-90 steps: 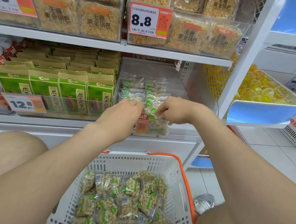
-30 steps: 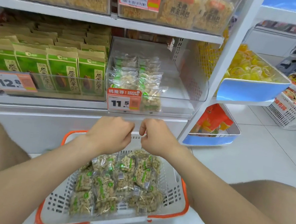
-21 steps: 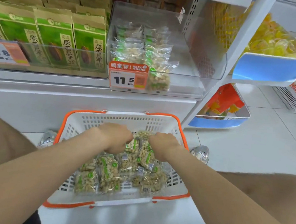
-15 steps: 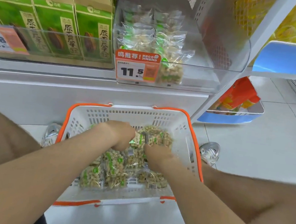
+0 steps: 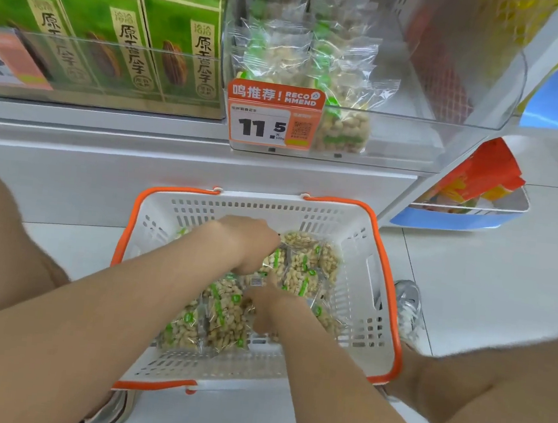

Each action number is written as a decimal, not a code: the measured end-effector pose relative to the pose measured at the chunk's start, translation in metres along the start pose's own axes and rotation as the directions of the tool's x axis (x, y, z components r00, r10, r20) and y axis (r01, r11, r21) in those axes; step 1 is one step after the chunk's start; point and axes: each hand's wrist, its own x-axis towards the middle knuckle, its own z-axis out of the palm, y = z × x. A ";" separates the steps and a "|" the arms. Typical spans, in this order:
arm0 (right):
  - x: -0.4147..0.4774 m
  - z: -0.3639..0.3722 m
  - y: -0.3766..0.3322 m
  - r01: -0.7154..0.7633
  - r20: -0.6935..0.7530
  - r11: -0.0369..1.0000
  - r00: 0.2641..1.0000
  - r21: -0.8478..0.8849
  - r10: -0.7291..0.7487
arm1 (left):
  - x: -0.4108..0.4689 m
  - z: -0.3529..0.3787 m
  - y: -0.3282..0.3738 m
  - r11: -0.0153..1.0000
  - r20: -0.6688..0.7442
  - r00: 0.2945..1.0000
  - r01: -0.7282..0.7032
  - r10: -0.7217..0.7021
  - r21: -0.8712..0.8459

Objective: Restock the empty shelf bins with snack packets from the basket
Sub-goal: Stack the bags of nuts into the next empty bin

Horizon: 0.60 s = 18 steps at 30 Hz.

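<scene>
White tiled floor [image 5: 490,288], basket [image 5: 257,209] below clear shelf bin [image 5: 471,104], left hand [image 5: 245,242], right hand [image 5: 269,303] among snack packets [image 5: 225,316], fingers' hold hidden.

White shelving [image 5: 171,172] stands on a pale tiled floor [image 5: 486,285].

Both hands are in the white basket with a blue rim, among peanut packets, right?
No: the basket has an orange rim, not blue; the head view shows it. The left hand and right hand are in it among the peanut packets.
</scene>
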 end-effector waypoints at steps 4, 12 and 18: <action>0.008 -0.010 0.000 -0.041 -0.066 0.999 0.997 -0.030 0.039 | 0.001 -0.002 -0.001 0.999 0.014 1.000 0.025 -0.026 0.025; -0.006 -0.075 0.030 0.142 -0.271 0.951 0.960 0.274 -0.066 | -0.004 -0.033 -0.029 0.985 -0.026 0.985 0.172 -0.172 0.009; -0.058 -0.126 0.051 0.265 -0.370 0.854 0.925 0.448 -0.093 | -0.006 -0.047 -0.030 0.949 -0.020 0.987 0.149 -0.160 -0.279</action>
